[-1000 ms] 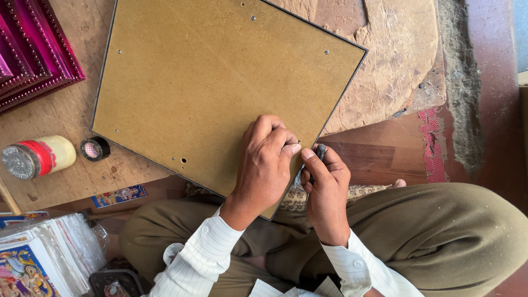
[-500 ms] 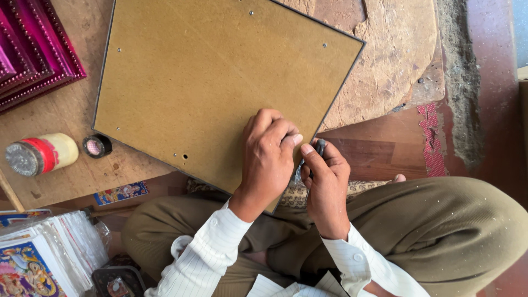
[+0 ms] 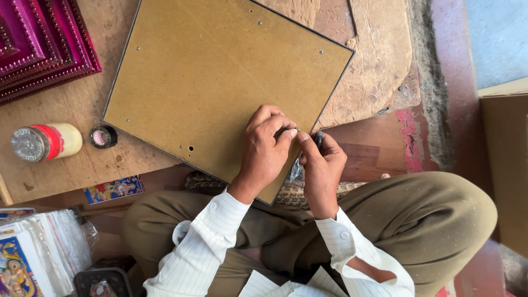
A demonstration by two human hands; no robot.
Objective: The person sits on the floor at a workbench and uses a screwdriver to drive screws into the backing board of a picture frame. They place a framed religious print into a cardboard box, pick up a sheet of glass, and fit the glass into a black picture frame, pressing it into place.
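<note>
Near right edge of brown backing board (image 3: 220,82), left hand (image 3: 264,148) grip pinched together on small metal piece, right hand (image 3: 322,165) grip clamped on dark tool (image 3: 318,138). Best kept steady, board flat on bench (image 3: 66,165), pressure square to edge.

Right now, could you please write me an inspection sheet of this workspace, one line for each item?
Surface: worn wooden board, scratched and stained, on a reddish floor.
Job's things: brown backing board lies flat, with small holes and nails near its edges; a small dark tool is at its right edge.
Clutter: lidded jar on its side, small tape roll, magenta frames, stacked colour prints.
Grippers: left hand presses on the board's edge; right hand grips the dark tool.
Cables: nothing seen.
Surroundings: cardboard box at right.
</note>
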